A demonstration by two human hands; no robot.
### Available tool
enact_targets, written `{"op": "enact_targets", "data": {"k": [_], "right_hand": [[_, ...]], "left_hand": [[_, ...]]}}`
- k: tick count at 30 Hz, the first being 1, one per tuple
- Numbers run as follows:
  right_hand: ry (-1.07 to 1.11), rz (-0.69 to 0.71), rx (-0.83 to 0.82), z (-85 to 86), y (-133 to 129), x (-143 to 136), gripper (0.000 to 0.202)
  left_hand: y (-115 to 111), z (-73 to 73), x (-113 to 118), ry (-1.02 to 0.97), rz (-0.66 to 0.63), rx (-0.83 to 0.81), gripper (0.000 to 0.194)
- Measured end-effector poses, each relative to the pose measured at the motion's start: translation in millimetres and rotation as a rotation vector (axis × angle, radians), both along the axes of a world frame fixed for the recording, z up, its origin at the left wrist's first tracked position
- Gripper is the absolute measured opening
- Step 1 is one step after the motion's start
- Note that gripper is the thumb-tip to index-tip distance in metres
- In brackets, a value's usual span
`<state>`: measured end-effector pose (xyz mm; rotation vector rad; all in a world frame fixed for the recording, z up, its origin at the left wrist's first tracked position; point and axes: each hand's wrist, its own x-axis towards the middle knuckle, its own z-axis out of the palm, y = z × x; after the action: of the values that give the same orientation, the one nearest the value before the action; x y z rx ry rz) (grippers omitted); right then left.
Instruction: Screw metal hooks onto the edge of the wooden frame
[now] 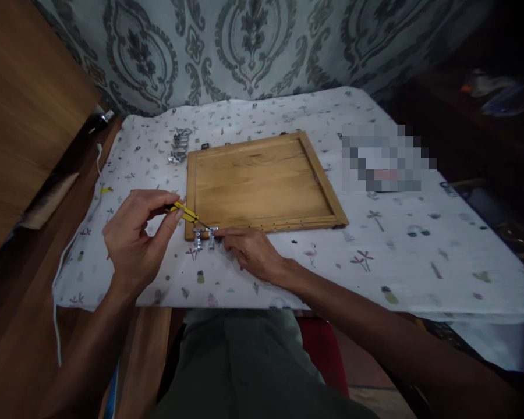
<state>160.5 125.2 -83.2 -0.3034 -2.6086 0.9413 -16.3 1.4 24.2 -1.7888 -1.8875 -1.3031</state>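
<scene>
A yellow and black screwdriver (187, 213) is pinched between the thumb and fingers of my left hand (142, 235). Its thin tip reaches a metal hinge (212, 237) at the near edge of a framed wooden panel (253, 186). A second metal hinge (198, 238) sits just left of it on the same edge. The index finger of my right hand (253, 251) points left and touches the hinge at the tip; its other fingers are curled under, and nothing large shows in them. The panel lies flat on the patterned cloth.
Several more metal hinges (179, 145) lie behind the panel's left corner. A white printed cloth (397, 250) covers the table. A blurred-out item (384, 160) lies at the right. A white cord (56, 291) hangs along the left edge beside wooden furniture (30, 105).
</scene>
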Motion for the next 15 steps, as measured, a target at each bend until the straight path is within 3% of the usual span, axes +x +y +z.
{"op": "enact_targets", "data": {"k": [15], "right_hand": [[-0.005, -0.02, -0.004, -0.4, -0.1, -0.5, 0.032]], "left_hand": [[0.8, 0.1, 1.6, 0.057, 0.002, 0.004, 0.012]]}}
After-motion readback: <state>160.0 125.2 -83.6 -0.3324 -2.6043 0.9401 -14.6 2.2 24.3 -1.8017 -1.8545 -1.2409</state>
